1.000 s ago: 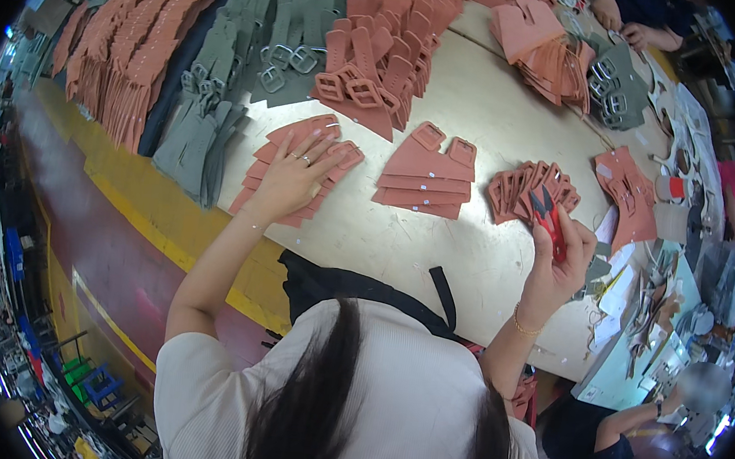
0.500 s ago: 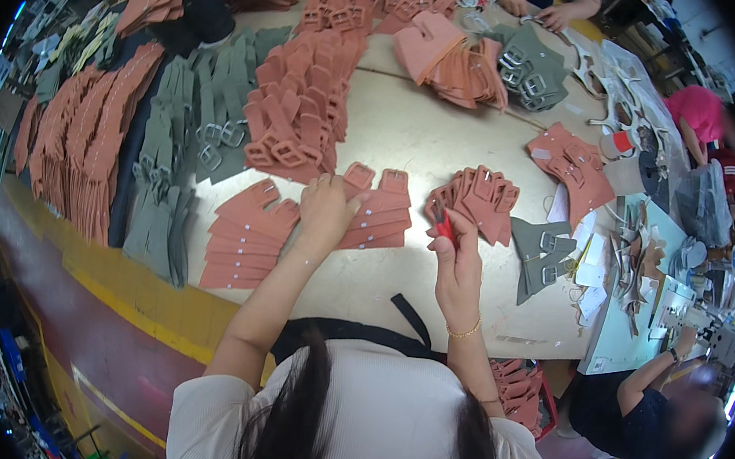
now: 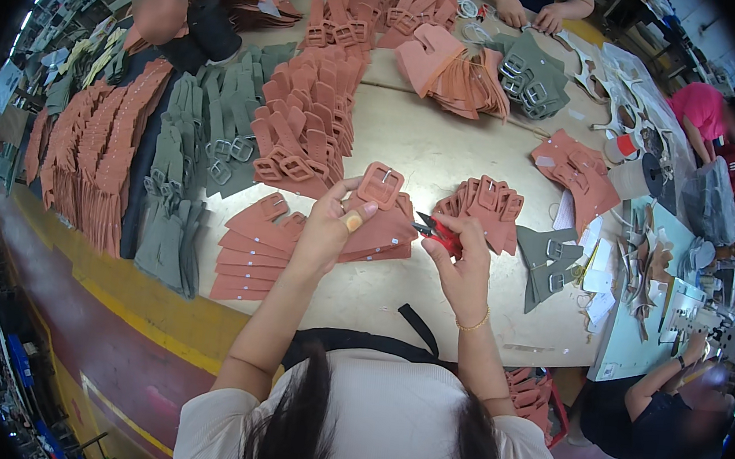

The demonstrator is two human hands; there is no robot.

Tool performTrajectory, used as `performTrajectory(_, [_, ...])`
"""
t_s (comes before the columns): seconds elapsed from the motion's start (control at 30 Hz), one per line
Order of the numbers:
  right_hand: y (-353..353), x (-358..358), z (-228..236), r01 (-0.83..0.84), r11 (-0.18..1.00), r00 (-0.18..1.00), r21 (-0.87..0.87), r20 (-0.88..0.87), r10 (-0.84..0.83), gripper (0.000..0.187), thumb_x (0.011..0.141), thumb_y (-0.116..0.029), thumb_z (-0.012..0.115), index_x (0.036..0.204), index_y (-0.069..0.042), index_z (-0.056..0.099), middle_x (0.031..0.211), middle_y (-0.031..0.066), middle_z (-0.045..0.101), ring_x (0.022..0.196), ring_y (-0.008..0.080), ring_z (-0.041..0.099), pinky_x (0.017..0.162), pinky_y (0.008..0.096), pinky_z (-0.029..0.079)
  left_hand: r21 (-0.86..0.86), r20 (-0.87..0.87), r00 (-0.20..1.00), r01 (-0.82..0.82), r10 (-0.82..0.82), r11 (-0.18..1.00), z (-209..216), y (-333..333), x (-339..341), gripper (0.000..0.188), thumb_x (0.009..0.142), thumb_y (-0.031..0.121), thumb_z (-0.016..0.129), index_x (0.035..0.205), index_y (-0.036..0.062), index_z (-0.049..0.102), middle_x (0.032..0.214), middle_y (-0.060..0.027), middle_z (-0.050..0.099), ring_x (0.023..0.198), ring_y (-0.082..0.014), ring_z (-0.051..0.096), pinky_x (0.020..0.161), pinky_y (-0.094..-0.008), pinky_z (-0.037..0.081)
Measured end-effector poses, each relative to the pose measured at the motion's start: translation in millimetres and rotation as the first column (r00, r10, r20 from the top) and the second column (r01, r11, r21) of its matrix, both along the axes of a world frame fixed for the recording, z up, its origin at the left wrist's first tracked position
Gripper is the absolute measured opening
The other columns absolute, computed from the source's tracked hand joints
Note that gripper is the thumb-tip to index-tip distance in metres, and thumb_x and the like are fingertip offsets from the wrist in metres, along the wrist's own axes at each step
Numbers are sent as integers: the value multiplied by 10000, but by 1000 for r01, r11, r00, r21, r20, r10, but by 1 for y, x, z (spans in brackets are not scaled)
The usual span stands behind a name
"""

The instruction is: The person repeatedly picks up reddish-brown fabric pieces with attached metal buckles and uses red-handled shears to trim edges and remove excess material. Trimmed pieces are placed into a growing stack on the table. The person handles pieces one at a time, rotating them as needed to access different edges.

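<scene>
My left hand [image 3: 328,233] is closed on a salmon-coloured buckled piece [image 3: 383,178], thumb on its face just below the square covered buckle. Part of the piece is hidden by my fingers, and more salmon pieces lie fanned under it. In my right hand [image 3: 465,279] is a pair of red-handled thread snips [image 3: 446,237]. Their dark blades stand apart and point left, close to the edge of the held piece. Left of my left wrist lies a fanned stack of salmon pieces [image 3: 245,258]. Beyond my right hand sits a bunch of salmon buckled pieces [image 3: 486,213].
Dark green buckled pieces [image 3: 546,266] lie to the right. Long rows of salmon straps [image 3: 308,109] and green straps [image 3: 179,149] cover the left side. A thread cone [image 3: 631,180] stands at the right. Co-workers' hands [image 3: 529,17] are at the far edge.
My left hand has raised a buckled piece from the fanned stack. The snips in my right hand have turned to point left, their blades now showing apart. The view has shifted slightly.
</scene>
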State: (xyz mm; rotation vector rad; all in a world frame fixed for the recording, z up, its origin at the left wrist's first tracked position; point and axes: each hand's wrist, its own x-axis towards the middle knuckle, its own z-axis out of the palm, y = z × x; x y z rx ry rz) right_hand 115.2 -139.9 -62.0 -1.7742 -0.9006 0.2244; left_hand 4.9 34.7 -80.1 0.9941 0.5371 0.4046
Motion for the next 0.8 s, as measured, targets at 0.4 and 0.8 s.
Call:
performTrajectory(0.4, [18, 0, 23, 68, 986, 965, 154, 239, -104, 308, 709, -83, 796, 999, -24, 709, 818, 66, 569, 702, 181, 559, 596, 291, 458, 154, 60, 998, 20, -30, 988, 46, -20, -16, 359, 940, 90, 588, 1258, -44, 489, 1142, -111, 631, 1039, -115, 596, 906, -253, 460])
performTrajectory(0.8, [26, -8, 21, 107, 977, 911, 182, 375, -170, 333, 690, -127, 809, 1001, -57, 711, 814, 59, 593, 659, 187, 567, 576, 302, 458, 219, 36, 999, -4, -4, 976, 56, -34, -17, 351, 946, 64, 577, 1257, -51, 464, 1141, -140, 628, 1037, -131, 608, 881, -255, 486])
